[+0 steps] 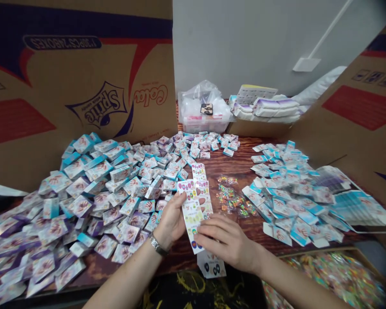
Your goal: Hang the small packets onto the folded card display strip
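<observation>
A long sheet of small coloured stickers (pixel 189 212) is tilted over the table's front edge. My left hand (pixel 171 218) grips its left edge, thumb on top. Against the lower right part of the sheet press the fingertips of my right hand (pixel 230 243), with the thumb partly hidden. Behind this sheet lie more sticker strips (pixel 203 191), partly covered by it. Another strip with dark oval prints (pixel 214 268) sticks out below my right hand. Just right of the sheets are small clear packets of coloured pieces (pixel 228 195).
A big heap of small filled boxes (pixel 116 176) covers the left side. Flatter, open-ended boxes (pixel 289 193) pile up at right, beside stacked flat cartons (pixel 357 201). Large cardboard cartons (pixel 141 124) wall both sides. A plastic tub (pixel 206 124) stands behind; a bin of packets (pixel 334 274) sits lower right.
</observation>
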Motion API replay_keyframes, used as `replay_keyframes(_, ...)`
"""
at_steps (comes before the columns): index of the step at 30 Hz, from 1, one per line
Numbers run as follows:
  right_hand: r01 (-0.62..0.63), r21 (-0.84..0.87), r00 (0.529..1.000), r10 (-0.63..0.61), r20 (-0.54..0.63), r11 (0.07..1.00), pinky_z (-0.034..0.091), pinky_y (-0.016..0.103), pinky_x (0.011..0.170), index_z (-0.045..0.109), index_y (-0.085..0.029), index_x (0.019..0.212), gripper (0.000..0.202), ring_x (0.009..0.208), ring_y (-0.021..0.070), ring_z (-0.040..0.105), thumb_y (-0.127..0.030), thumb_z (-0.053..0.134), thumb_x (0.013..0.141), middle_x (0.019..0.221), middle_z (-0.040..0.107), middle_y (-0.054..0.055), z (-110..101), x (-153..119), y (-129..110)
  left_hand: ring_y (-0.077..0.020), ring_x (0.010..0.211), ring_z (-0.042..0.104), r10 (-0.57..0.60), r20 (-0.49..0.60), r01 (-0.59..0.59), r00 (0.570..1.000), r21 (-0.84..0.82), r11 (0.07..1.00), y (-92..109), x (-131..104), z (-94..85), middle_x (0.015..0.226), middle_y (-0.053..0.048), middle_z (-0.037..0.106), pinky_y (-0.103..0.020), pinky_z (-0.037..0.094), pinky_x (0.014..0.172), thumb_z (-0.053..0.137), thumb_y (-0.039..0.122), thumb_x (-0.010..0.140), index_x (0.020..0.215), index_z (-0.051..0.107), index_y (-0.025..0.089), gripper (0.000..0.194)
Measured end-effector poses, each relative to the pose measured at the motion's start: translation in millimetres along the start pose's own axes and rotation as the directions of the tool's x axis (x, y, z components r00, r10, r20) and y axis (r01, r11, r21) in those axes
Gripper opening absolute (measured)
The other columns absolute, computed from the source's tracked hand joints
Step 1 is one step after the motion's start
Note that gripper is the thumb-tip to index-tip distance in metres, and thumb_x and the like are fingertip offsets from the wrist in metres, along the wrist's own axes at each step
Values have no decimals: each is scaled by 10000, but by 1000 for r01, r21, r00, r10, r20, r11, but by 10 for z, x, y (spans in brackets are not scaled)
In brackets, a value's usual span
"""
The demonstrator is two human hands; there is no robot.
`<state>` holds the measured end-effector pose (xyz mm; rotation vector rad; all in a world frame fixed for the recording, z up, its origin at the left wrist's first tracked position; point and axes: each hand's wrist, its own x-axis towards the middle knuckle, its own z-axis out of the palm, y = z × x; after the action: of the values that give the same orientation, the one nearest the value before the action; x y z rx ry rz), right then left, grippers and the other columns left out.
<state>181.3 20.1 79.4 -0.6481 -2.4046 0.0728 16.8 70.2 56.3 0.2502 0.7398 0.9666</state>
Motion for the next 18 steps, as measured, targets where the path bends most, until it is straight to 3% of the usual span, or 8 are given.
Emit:
replay_keyframes(2, -98, 136, 995, 98, 10, 986, 523, 271, 771, 610, -176, 1052, 211, 848, 136, 619, -125, 473, 899, 901, 688, 44, -87, 46, 12, -171, 706, 657, 94, 10, -94, 996, 99, 991, -22, -35, -13, 852, -33, 688, -325, 517, 717, 703, 265, 737, 956, 589, 169, 265)
replay_keyframes(4, -232, 217, 972, 236, 8, 948, 523, 262, 737, 596, -195, 1093, 235, 833, 131, 623, -146, 452, 914, 909, 683, 43, -180, 113, 56, -141, 678, 633, 103, 56, -112, 993, 194, 975, -53, -80, -42, 819, -21, 671, -274, 506, 670, 687, 312, 765, 930, 607, 167, 233)
replay_keyframes(8, -460, 253, 880, 475, 1, 851, 500, 296, 761, 613, -216, 1073, 220, 871, 154, 619, -201, 456, 920, 956, 671, 47, -268, 258, 239, -184, 878, 599, 65, 203, -124, 977, 294, 948, -132, -195, -99, 986, -67, 645, -300, 507, 728, 542, 483, 844, 1018, 635, 173, 367)
replay_keyframes(11, -543, 239, 831, 557, 12, 805, 480, 297, 718, 638, -204, 997, 187, 814, 160, 608, -232, 472, 915, 889, 656, 42, -231, 310, 404, -215, 942, 581, 60, 313, -200, 948, 436, 877, -149, -271, -120, 1060, -80, 631, -338, 488, 804, 631, 457, 786, 1102, 616, 186, 417)
replay_keyframes(14, -604, 208, 787, 617, 4, 769, 467, 288, 675, 645, -200, 963, 180, 758, 162, 598, -266, 484, 915, 828, 642, 36, -176, 316, 506, -200, 911, 590, 85, 293, -246, 952, 569, 785, -147, -300, -121, 1026, -71, 649, -329, 463, 847, 665, 349, 780, 1077, 624, 179, 344)
replay_keyframes(16, -602, 200, 787, 617, -17, 773, 477, 295, 701, 630, -204, 1008, 180, 797, 170, 607, -264, 489, 913, 876, 650, 43, -152, 307, 508, -196, 875, 603, 99, 253, -229, 962, 558, 798, -160, -293, -104, 989, -65, 655, -341, 468, 840, 628, 336, 808, 1042, 627, 174, 285)
replay_keyframes(18, -542, 162, 824, 559, -89, 825, 485, 306, 746, 603, -200, 1067, 195, 847, 174, 608, -222, 483, 914, 933, 654, 55, -134, 284, 454, -189, 833, 613, 105, 217, -201, 971, 492, 847, -185, -279, -67, 959, -57, 652, -354, 477, 825, 622, 318, 811, 1015, 621, 172, 251)
